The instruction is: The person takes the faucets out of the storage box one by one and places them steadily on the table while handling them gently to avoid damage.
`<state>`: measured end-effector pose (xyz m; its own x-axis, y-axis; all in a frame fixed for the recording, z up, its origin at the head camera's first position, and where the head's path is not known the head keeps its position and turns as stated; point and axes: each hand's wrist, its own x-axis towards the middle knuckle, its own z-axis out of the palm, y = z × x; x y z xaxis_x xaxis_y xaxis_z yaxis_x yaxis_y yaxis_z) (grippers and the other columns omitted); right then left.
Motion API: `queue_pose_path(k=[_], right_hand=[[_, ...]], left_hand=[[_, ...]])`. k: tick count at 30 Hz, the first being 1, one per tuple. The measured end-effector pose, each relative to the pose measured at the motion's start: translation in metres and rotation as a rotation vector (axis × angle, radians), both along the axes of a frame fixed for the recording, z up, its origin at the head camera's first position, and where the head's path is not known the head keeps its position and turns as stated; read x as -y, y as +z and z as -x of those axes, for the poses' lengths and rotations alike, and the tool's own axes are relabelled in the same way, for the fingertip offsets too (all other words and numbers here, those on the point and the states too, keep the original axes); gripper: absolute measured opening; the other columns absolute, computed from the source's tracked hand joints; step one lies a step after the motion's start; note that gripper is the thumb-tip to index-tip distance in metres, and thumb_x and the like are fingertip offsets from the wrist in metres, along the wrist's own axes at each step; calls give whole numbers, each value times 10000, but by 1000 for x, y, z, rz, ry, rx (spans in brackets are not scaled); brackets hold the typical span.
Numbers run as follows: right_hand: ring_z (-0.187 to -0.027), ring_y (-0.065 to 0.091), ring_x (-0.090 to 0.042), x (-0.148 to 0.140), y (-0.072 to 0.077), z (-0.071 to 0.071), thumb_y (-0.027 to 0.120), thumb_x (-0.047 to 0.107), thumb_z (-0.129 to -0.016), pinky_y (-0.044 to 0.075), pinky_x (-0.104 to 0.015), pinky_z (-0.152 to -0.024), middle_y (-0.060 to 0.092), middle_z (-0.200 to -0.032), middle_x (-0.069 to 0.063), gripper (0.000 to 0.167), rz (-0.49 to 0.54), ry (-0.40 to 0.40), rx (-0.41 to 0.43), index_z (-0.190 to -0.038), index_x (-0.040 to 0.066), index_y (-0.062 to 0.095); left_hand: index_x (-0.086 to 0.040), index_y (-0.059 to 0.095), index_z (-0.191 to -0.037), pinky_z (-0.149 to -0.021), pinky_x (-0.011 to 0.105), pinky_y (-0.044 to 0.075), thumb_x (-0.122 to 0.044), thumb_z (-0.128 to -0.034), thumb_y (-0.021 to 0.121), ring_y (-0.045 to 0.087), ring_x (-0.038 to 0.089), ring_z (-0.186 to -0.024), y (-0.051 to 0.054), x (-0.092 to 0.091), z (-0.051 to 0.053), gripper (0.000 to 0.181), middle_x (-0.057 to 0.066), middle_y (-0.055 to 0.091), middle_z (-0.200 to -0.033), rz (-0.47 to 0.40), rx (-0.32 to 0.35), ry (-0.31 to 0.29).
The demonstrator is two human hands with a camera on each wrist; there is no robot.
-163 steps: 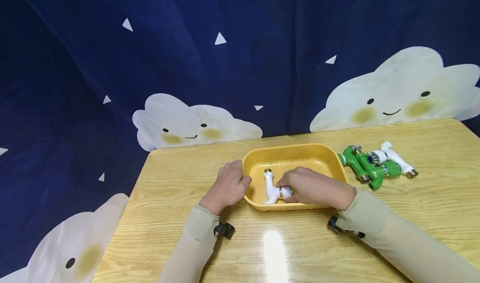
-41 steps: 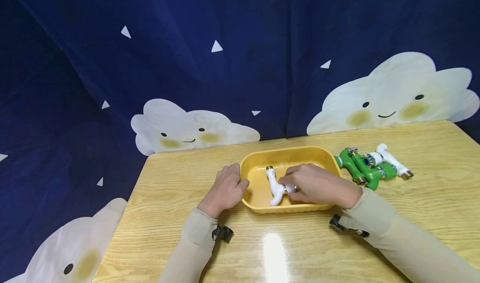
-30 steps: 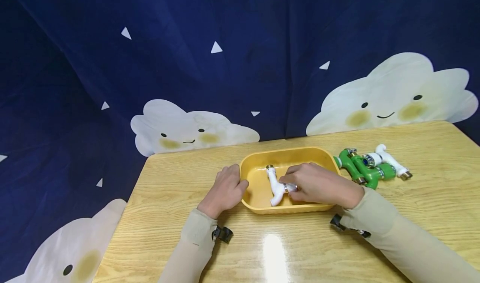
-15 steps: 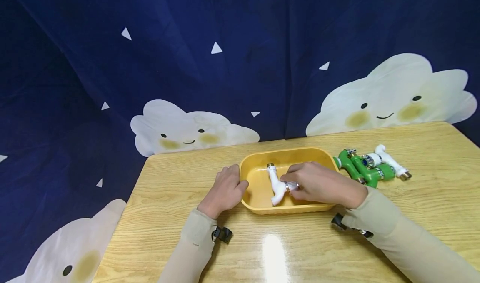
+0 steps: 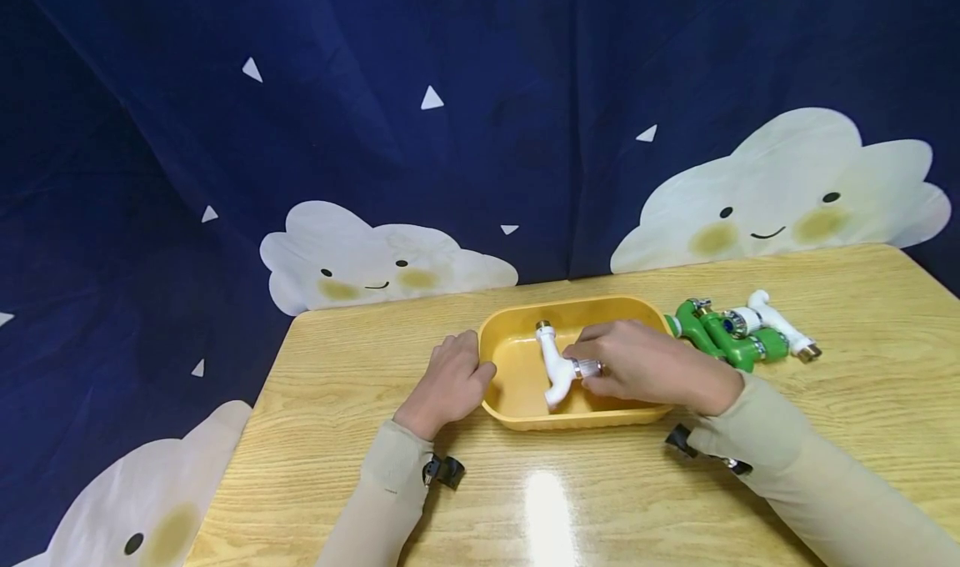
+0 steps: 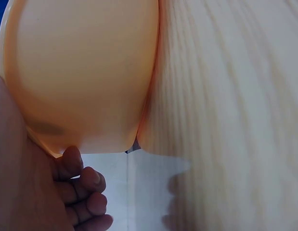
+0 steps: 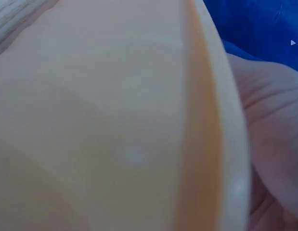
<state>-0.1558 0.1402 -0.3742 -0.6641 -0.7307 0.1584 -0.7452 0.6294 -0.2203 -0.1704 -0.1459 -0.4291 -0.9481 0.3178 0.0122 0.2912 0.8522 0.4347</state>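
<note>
A white plastic tap (image 5: 558, 371) with a brass threaded end hangs slanted within the yellow basin (image 5: 517, 423). My right hand (image 5: 645, 363) reaches over the near rim and grips the tap by its ribbed white knob; the fingertips are partly hidden behind the hand. At the basin's left end, my left hand (image 5: 450, 379) holds the rim, its thumb at the edge. In the left wrist view the curled fingers (image 6: 91, 183) show beside the basin's outer wall (image 6: 86, 86). The right wrist view shows the basin wall (image 7: 115, 120) covering most of that hand, with no tap visible.
Right of the basin lie green taps (image 5: 738, 346) and another white tap (image 5: 776, 321), heaped close together. The wooden table (image 5: 360, 342) ends at a dark blue curtain (image 5: 480, 133) printed with clouds. Each wrist carries a small black camera mount.
The tap, nearer the basin's front left at first, has tilted and shifted slightly right and up with my right hand. My left hand keeps its place on the rim.
</note>
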Motion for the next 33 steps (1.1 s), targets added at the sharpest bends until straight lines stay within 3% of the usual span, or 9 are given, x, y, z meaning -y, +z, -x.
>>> queue_pose_path(k=[11, 19, 27, 33], right_hand=[[-798, 689, -110, -6, 5, 0, 788, 125, -823, 570, -261, -703, 779, -1051, -75, 331, 34, 0, -63, -1151, 83, 782], [-851, 719, -150, -10, 10, 0, 796, 136, -838, 603, -327, -759, 777, -1072, -82, 337, 35, -13, -56, -1170, 82, 775], [-783, 661, -77, -14, 15, 0, 766, 117, -853, 557, -258, -698, 769, -1085, -78, 342, 40, -23, -20, -1195, 93, 768], [-807, 698, -120, -17, 15, 0, 763, 96, -836, 574, -282, -714, 770, -1110, -101, 343, 45, -28, -43, -1178, 78, 771]], left_hand=[[-150, 485, -870, -766, 327, 286, -267, -970, 439, 401, 219, -794, 0, 0, 0, 161, 37, 446, -823, -9, -4, -4], [-154, 484, -872, -775, 327, 285, -287, -967, 425, 399, 218, -798, 0, 1, -1, 174, 36, 445, -830, -9, -5, -6], [-150, 483, -874, -770, 327, 286, -291, -970, 424, 400, 219, -796, -1, 1, -1, 181, 37, 445, -829, -3, -7, -7], [-151, 483, -876, -767, 326, 288, -293, -973, 423, 401, 221, -795, 0, 1, 0, 182, 37, 448, -829, -6, -5, -6]])
